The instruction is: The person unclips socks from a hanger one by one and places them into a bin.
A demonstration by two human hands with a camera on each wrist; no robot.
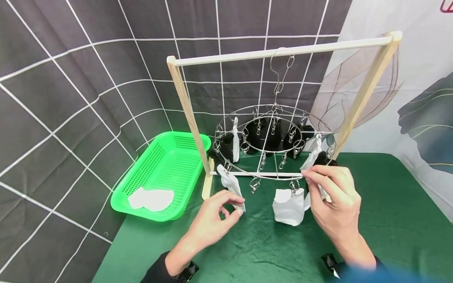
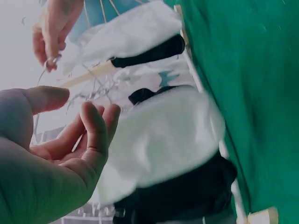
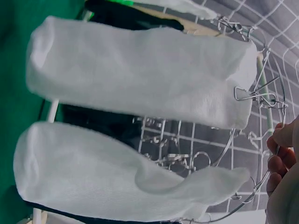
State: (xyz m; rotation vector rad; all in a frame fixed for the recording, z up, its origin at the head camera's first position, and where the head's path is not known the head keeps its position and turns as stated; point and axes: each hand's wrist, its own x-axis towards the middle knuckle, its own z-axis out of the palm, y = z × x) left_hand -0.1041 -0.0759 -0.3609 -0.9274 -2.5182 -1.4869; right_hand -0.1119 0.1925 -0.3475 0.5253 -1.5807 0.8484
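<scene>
A round wire sock hanger (image 1: 262,151) with small metal clips hangs by its hook. My right hand (image 1: 336,200) pinches its outer ring at the front right; in the right wrist view its fingertips (image 3: 279,149) curl round the wire. Beside them a white sock (image 3: 140,74) dangles from a clip, with another white sock (image 3: 103,172) close by. My left hand (image 1: 216,218) holds nothing, thumb and fingers apart in the left wrist view. It is nearest to a white sock (image 1: 229,181) on the left of the ring. A shorter-looking white sock (image 1: 288,208) hangs at the front.
A wooden frame with a white top bar (image 1: 230,58) carries the hanger. Black socks (image 1: 263,135) hang at the back. On the left stands a green basket (image 1: 196,188) with white fabric (image 1: 152,199) inside. Green cloth (image 1: 269,251) covers the table.
</scene>
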